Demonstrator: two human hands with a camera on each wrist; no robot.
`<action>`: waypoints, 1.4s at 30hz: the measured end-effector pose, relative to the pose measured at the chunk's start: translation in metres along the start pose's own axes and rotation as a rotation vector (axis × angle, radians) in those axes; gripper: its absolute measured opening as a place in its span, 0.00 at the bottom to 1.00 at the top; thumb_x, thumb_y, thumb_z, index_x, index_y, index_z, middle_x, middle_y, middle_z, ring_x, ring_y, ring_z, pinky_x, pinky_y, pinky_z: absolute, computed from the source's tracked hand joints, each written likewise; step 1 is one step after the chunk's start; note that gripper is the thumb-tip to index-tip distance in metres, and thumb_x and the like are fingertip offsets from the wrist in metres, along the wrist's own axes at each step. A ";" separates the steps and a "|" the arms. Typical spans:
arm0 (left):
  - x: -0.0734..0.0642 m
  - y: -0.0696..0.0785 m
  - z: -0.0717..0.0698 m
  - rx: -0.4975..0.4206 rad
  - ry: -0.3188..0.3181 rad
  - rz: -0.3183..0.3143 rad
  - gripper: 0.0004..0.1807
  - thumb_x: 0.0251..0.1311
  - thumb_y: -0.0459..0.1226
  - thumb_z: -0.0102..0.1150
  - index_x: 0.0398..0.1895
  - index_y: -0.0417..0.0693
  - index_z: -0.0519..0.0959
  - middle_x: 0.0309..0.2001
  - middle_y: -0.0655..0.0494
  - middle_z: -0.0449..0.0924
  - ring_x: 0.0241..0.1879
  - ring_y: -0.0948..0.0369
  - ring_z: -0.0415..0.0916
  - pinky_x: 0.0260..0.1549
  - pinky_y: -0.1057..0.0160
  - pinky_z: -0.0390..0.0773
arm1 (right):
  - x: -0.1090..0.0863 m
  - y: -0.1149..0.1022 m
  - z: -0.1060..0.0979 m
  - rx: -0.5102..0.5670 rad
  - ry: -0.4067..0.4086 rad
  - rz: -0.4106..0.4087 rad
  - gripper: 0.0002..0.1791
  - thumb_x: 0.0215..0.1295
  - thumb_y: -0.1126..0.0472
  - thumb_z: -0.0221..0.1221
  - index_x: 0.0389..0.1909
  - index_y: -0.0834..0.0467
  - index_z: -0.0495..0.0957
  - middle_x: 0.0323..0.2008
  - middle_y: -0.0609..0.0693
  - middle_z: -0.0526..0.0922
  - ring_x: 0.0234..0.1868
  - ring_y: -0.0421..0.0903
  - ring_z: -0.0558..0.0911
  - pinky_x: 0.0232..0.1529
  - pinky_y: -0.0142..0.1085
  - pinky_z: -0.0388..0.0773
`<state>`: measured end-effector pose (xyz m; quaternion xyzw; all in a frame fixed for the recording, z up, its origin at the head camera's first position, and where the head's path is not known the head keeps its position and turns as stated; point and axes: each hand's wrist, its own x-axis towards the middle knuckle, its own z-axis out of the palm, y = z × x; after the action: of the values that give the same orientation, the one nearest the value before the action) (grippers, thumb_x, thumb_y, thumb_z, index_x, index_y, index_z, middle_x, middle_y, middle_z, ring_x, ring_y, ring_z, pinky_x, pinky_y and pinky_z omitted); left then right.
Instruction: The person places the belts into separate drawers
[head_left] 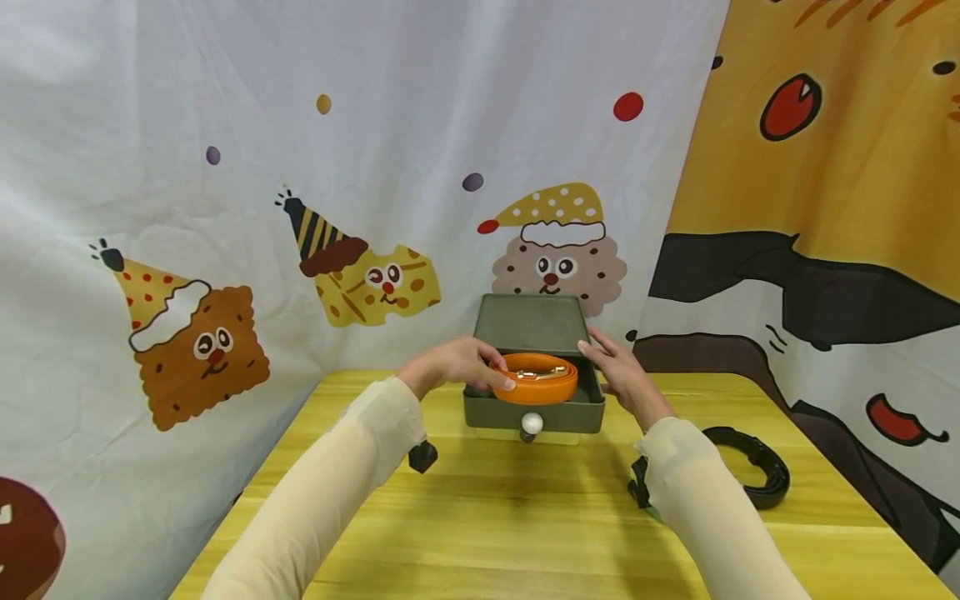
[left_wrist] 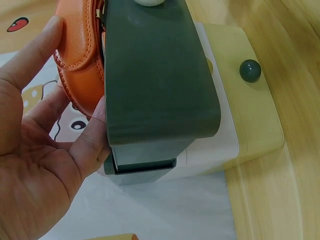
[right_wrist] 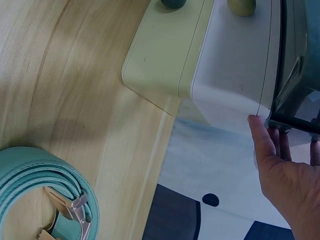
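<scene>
A small drawer cabinet with a green top drawer (head_left: 495, 414) pulled out stands toward the back of the table. My left hand (head_left: 467, 364) grips a rolled orange belt (head_left: 536, 389) with a gold-coloured buckle, at the left part of the drawer opening. In the left wrist view the orange belt (left_wrist: 82, 80) is between thumb and fingers, with some fingers against the green drawer's side (left_wrist: 160, 75). My right hand (head_left: 622, 371) touches the cabinet's right side with its fingers extended. Seen from the right wrist, the hand (right_wrist: 285, 175) is beside the white middle drawer (right_wrist: 232, 65).
A rolled black belt (head_left: 772, 467) lies on the table at right. A rolled teal belt (right_wrist: 25, 167) with a metal buckle is in the right wrist view; the right forearm mostly hides it from the head camera. Behind the table hangs a printed cloth (head_left: 420, 100).
</scene>
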<state>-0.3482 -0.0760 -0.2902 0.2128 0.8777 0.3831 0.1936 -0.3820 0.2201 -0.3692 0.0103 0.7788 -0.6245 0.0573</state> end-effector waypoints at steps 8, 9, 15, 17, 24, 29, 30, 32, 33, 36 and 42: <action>0.002 0.000 0.002 -0.032 0.005 -0.021 0.16 0.55 0.48 0.74 0.38 0.48 0.85 0.42 0.55 0.83 0.41 0.55 0.81 0.43 0.61 0.82 | -0.001 0.000 0.000 0.008 -0.002 0.000 0.39 0.74 0.41 0.52 0.80 0.38 0.45 0.79 0.55 0.45 0.77 0.58 0.48 0.69 0.63 0.54; 0.002 0.001 0.002 -0.035 0.006 -0.019 0.16 0.55 0.47 0.73 0.38 0.47 0.85 0.41 0.55 0.83 0.41 0.55 0.81 0.42 0.61 0.82 | -0.001 0.000 0.000 0.008 -0.002 0.001 0.39 0.74 0.41 0.52 0.80 0.38 0.45 0.79 0.55 0.45 0.77 0.58 0.48 0.69 0.63 0.54; 0.005 0.001 0.004 -0.035 0.028 -0.021 0.16 0.55 0.47 0.73 0.40 0.47 0.84 0.41 0.55 0.82 0.40 0.57 0.80 0.42 0.62 0.82 | -0.001 0.000 0.000 0.000 -0.005 -0.008 0.40 0.73 0.40 0.52 0.80 0.38 0.45 0.79 0.56 0.44 0.77 0.58 0.49 0.68 0.63 0.55; 0.007 0.001 0.006 -0.037 0.039 -0.026 0.16 0.55 0.47 0.74 0.40 0.47 0.84 0.41 0.55 0.82 0.39 0.57 0.80 0.41 0.62 0.82 | -0.001 0.000 0.000 0.001 -0.006 -0.010 0.41 0.72 0.39 0.53 0.80 0.38 0.45 0.79 0.55 0.45 0.77 0.58 0.49 0.68 0.63 0.55; 0.009 0.004 0.012 0.025 0.095 -0.011 0.14 0.55 0.46 0.74 0.36 0.46 0.84 0.35 0.55 0.82 0.34 0.57 0.78 0.37 0.62 0.80 | 0.000 0.000 0.000 0.019 -0.007 -0.005 0.41 0.72 0.38 0.53 0.80 0.37 0.46 0.79 0.55 0.45 0.77 0.58 0.49 0.68 0.64 0.55; 0.008 0.007 0.019 0.131 0.136 -0.009 0.14 0.53 0.46 0.75 0.31 0.48 0.83 0.32 0.57 0.81 0.31 0.58 0.75 0.34 0.61 0.76 | 0.000 0.001 0.000 0.029 -0.010 -0.005 0.41 0.72 0.39 0.53 0.80 0.37 0.45 0.79 0.55 0.45 0.77 0.58 0.49 0.68 0.64 0.54; 0.008 0.007 0.020 0.157 0.141 -0.008 0.13 0.53 0.46 0.75 0.31 0.48 0.83 0.32 0.57 0.81 0.31 0.58 0.75 0.33 0.61 0.76 | 0.000 0.001 0.001 0.035 -0.008 -0.004 0.41 0.72 0.39 0.54 0.80 0.37 0.46 0.78 0.55 0.46 0.77 0.58 0.49 0.68 0.63 0.55; 0.007 0.008 0.022 0.205 0.157 -0.005 0.13 0.53 0.45 0.76 0.32 0.47 0.83 0.33 0.56 0.82 0.32 0.57 0.74 0.33 0.60 0.75 | -0.001 0.001 0.001 0.039 -0.009 -0.009 0.40 0.73 0.41 0.54 0.80 0.38 0.46 0.78 0.56 0.46 0.77 0.58 0.49 0.68 0.63 0.54; 0.007 0.008 0.023 0.224 0.167 -0.001 0.13 0.53 0.44 0.76 0.34 0.47 0.84 0.36 0.55 0.82 0.35 0.57 0.75 0.35 0.59 0.75 | -0.001 0.001 0.001 0.041 -0.010 -0.011 0.40 0.73 0.41 0.53 0.80 0.38 0.45 0.78 0.57 0.46 0.77 0.58 0.49 0.68 0.63 0.54; 0.007 0.008 0.023 0.255 0.212 0.017 0.17 0.53 0.43 0.76 0.43 0.46 0.85 0.46 0.53 0.82 0.42 0.56 0.76 0.39 0.59 0.78 | -0.001 0.001 0.001 0.043 -0.011 -0.012 0.40 0.73 0.41 0.53 0.80 0.38 0.46 0.78 0.57 0.46 0.77 0.58 0.49 0.69 0.63 0.54; 0.006 0.009 0.018 0.175 0.293 0.068 0.21 0.58 0.42 0.72 0.53 0.42 0.82 0.44 0.50 0.79 0.37 0.54 0.74 0.35 0.58 0.77 | -0.001 0.000 0.000 0.040 -0.006 -0.015 0.40 0.74 0.42 0.53 0.80 0.39 0.46 0.78 0.57 0.47 0.77 0.58 0.50 0.68 0.63 0.55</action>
<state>-0.3418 -0.0567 -0.2961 0.2002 0.9188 0.3387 0.0314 -0.3805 0.2203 -0.3693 0.0038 0.7660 -0.6405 0.0550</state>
